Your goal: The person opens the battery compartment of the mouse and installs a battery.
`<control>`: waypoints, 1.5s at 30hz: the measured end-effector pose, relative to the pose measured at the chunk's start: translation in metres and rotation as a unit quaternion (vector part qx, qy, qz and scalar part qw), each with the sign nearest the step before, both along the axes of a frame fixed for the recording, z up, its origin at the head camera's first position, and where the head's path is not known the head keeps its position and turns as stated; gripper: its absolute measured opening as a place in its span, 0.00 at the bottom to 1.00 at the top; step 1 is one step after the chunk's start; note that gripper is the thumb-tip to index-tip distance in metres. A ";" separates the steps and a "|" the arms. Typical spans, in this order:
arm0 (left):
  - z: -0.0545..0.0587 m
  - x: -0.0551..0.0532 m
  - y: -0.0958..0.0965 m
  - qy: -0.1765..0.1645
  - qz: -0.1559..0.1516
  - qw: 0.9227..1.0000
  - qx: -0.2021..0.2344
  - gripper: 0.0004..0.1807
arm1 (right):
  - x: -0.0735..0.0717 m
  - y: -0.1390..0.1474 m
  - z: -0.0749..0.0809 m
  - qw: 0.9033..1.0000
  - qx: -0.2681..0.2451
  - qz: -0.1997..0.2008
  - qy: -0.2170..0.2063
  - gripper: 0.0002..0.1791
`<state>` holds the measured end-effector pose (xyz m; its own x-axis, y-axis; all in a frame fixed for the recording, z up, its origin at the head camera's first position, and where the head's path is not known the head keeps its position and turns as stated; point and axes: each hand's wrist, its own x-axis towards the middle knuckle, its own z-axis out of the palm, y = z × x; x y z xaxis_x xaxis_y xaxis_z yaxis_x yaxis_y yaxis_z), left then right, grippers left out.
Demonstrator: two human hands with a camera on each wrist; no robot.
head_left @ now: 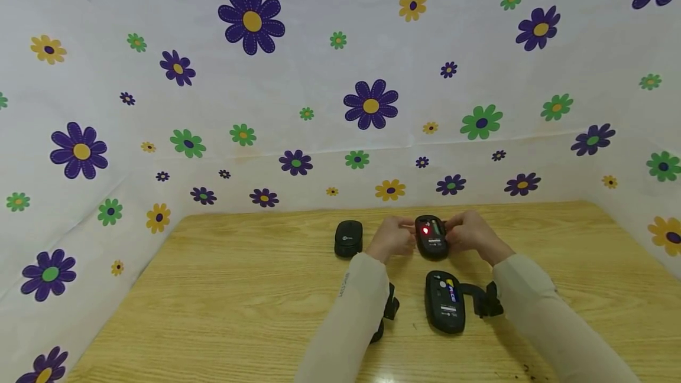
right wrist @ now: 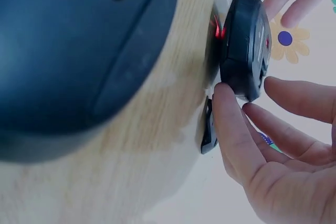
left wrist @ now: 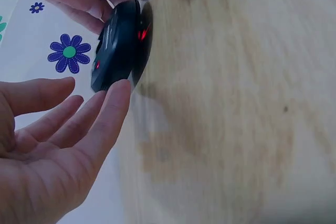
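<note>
A black computer mouse (head_left: 432, 239) lies underside up between the two hands, with a red light and a narrow slot on its underside. On its left is the left hand (head_left: 396, 236); in the left wrist view its extended fingertips (left wrist: 122, 90) touch the mouse's edge, thumb apart. The right hand (head_left: 469, 233) is at the opposite side. In the right wrist view a straight finger (right wrist: 231, 114) touches the mouse's lower edge, while the thumb lies close beside it. A small flat black piece (right wrist: 209, 129) rests on the table by the right fingers.
Nearer the person, another overturned black mouse (head_left: 444, 306) shows a coloured label. An upright black mouse (head_left: 348, 237) stands left of the left hand. Black wrist camera mounts (head_left: 486, 300) hang by the forearms. A flower-patterned sheet (head_left: 319, 75) backs the wooden table (head_left: 229, 288).
</note>
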<state>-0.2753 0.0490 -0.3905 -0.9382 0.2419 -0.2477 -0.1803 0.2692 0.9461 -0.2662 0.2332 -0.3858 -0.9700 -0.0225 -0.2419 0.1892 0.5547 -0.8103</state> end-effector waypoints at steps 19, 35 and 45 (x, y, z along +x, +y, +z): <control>0.028 0.009 -0.039 0.063 -0.066 0.995 -0.032 0.21 | 0.008 -0.014 0.015 0.998 -0.020 -0.024 0.056 0.24; 0.031 0.012 -0.078 0.081 -0.018 0.996 -0.037 0.17 | 0.012 -0.041 0.031 0.995 -0.077 0.011 0.058 0.25; 0.035 0.014 -0.097 0.086 -0.029 0.994 -0.068 0.21 | 0.010 -0.063 0.033 0.991 -0.123 0.025 0.038 0.24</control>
<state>-0.2608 -0.0484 -0.3557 -0.9547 0.2729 -0.1189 0.0007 0.4017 0.9158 -0.2564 0.1702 -0.3527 -0.9814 -0.1200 -0.1500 0.1004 0.3456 -0.9330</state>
